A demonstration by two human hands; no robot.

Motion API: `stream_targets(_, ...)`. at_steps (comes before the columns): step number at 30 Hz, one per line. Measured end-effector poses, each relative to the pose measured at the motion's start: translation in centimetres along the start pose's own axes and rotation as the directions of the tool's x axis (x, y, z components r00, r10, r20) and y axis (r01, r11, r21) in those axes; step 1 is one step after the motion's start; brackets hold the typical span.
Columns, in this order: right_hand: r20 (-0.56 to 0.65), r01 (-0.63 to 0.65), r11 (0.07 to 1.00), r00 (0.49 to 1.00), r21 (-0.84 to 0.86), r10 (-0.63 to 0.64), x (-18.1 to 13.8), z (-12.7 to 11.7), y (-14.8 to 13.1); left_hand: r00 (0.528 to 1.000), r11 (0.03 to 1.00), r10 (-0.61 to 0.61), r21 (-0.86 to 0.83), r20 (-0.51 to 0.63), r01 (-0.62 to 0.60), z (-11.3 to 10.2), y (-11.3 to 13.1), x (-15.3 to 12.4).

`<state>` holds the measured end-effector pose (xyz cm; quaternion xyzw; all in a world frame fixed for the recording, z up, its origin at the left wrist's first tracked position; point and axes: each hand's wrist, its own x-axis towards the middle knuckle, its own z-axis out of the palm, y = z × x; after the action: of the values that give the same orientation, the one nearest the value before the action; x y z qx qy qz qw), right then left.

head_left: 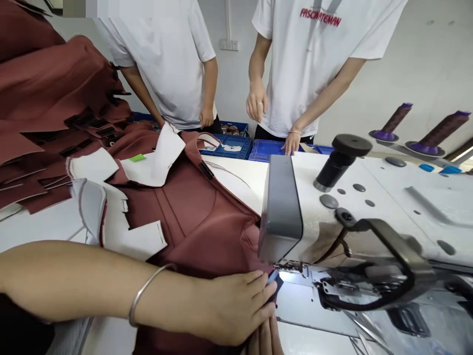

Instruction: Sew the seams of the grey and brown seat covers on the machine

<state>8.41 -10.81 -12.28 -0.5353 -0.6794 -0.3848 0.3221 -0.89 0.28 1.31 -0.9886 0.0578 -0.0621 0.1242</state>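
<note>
My left hand (236,305), with a silver bangle on the wrist, lies flat on a dark red fabric piece (192,222) and pinches its edge and a small dark tab (276,282) right at the needle area of the sewing machine (332,212). Only the fingertips of my right hand (266,340) show at the bottom edge, under the left hand and touching the same fabric. White lining pieces (155,158) are attached to the red fabric.
A stack of dark red cut pieces (48,113) is piled at the left. Two people in white T-shirts stand across the table by blue bins (236,145). Two purple thread cones (439,130) stand at the right behind the machine.
</note>
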Motion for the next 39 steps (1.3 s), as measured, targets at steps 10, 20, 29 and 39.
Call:
stream_targets(10,0.275,-0.107,0.98,0.96,0.17,0.057,3.1,-4.2,0.4,0.962,0.987,-0.156,-0.067,-0.225,0.144,1.6,0.0,-0.9)
stream_targets(20,0.282,-0.017,0.98,0.959,0.199,-0.04,1.8,-4.2,1.6,0.937,0.973,-0.209,0.037,-0.281,0.228,1.8,1.7,0.9)
stream_targets(29,0.191,0.07,0.992,0.978,0.102,-0.088,2.4,-3.3,1.3,0.918,0.955,-0.253,0.071,-0.306,0.287,2.3,2.0,1.5)
stream_targets(39,0.273,0.055,0.984,0.957,0.171,-0.101,1.6,-4.8,1.6,0.964,0.959,-0.232,0.135,-0.131,0.249,2.9,3.2,1.7)
